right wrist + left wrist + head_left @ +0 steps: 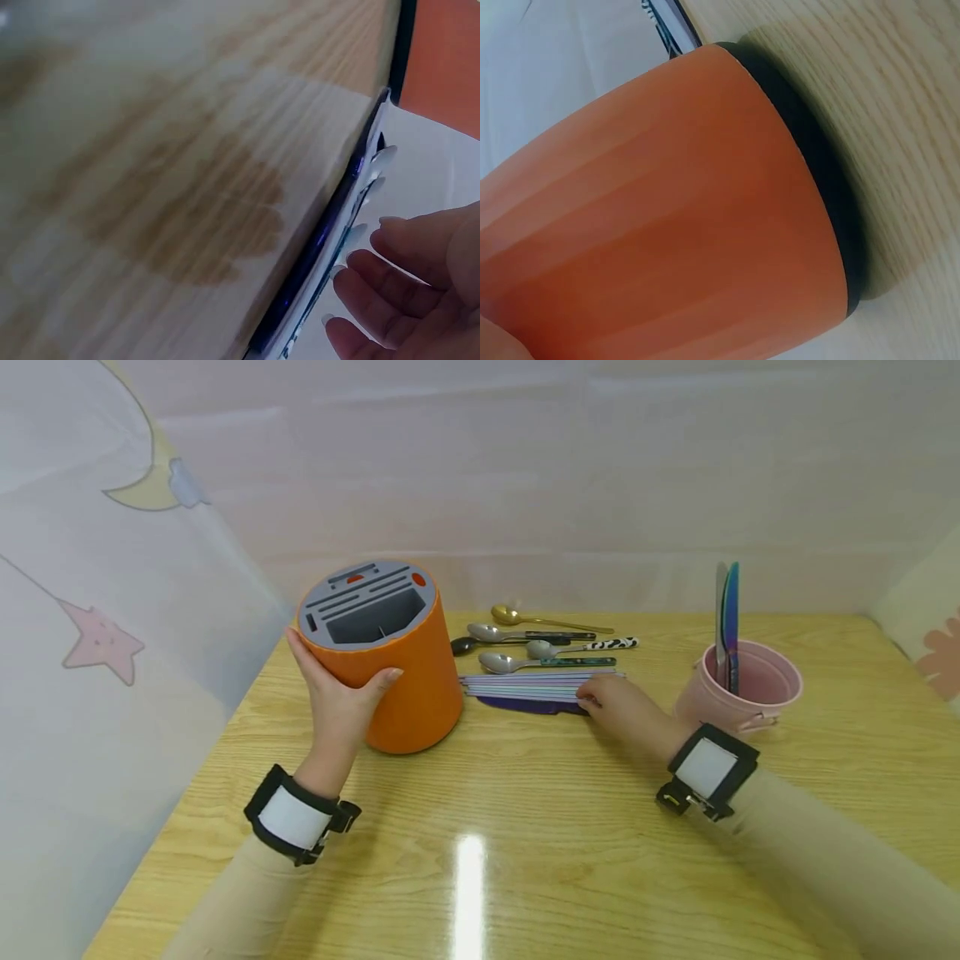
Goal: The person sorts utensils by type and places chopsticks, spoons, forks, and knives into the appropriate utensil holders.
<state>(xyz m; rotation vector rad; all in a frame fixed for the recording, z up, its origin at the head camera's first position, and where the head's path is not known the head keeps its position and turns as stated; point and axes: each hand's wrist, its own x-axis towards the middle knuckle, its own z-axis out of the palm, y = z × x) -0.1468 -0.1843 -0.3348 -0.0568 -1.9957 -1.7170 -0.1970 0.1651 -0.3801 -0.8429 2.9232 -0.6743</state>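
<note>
An orange cylindrical knife block (416, 693) with a grey slotted top (352, 631) stands at the left of the table. My left hand (337, 702) grips its upper side, thumb across the front; the other fingers are largely hidden behind it. In the left wrist view the orange wall (675, 202) and dark base (817, 157) fill most of the picture. My right hand (622, 706) is at the right end of a row of thin pale sticks (525, 685). In the right wrist view its fingers (375, 300) are loosely bent and spread, apart from the thumb. A purple knife (525, 704) lies in front of the sticks.
Behind the sticks lie several spoons, among them a gold spoon (555, 621) and a spoon with a spotted handle (607, 644). At the right stands a pink bucket (772, 681) with upright knives (730, 627) in it. A pale cloth wall (525, 485) backs the table (420, 860).
</note>
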